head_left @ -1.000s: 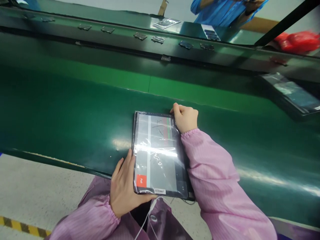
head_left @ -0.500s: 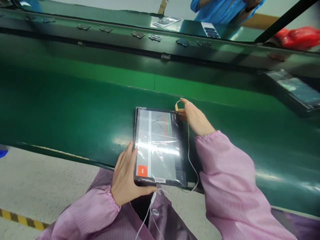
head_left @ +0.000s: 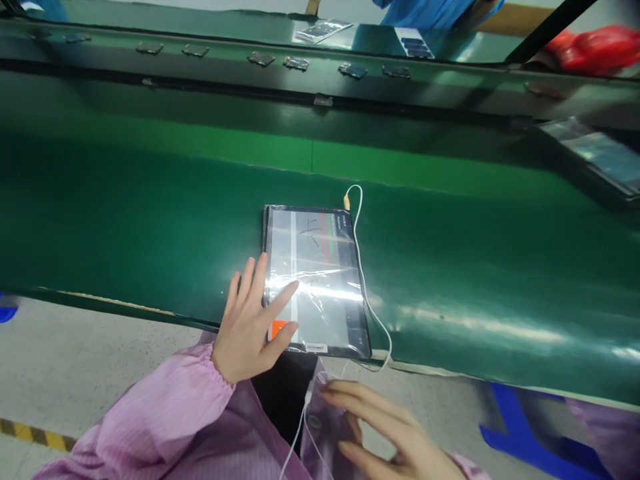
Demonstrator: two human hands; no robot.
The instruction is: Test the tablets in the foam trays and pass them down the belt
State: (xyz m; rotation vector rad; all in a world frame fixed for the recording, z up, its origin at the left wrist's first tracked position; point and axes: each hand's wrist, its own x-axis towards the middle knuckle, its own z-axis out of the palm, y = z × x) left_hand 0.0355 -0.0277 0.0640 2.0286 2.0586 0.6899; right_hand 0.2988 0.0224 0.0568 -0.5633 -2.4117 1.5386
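A film-covered tablet (head_left: 325, 320) lies flat at the near edge of the green bench, its screen lit with an orange block at the lower left. My left hand (head_left: 253, 320) rests over its left side, fingers spread, thumb and forefinger over the screen. At the tablet's far right corner a yellowish plug (head_left: 347, 202) sits, with a white earphone cable (head_left: 367, 300) running down the right side and over the bench edge. My right hand (head_left: 380, 427) is below the edge, fingers apart, near the cable's white splitter (head_left: 309, 393); no hold on it shows.
Several small wrapped parts (head_left: 296, 63) line the far ledge. Wrapped flat panels (head_left: 595, 157) lie at the right. Across the bench is a person in blue (head_left: 425, 12), with a red bag (head_left: 593, 50) nearby. A blue frame (head_left: 520, 427) stands on the floor at right.
My right hand has left the plug at the tablet's far corner and come down below the bench edge. My left thumb and forefinger have moved from the tablet's edge onto its screen.
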